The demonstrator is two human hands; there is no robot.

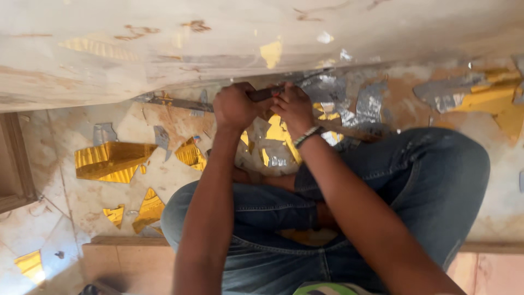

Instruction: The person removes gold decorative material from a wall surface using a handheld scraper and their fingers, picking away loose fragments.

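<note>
My left hand and my right hand are both closed around a dark, thin tool handle held level at the lower edge of a large pale wooden board. The tool's working end is hidden behind the hands. A beaded band sits on my right wrist. My legs in blue jeans are folded under my arms on the floor.
Torn gold foil pieces and silver foil scraps lie scattered over the stained tile floor. A wooden frame edge stands at the left. A low wooden strip runs along the bottom.
</note>
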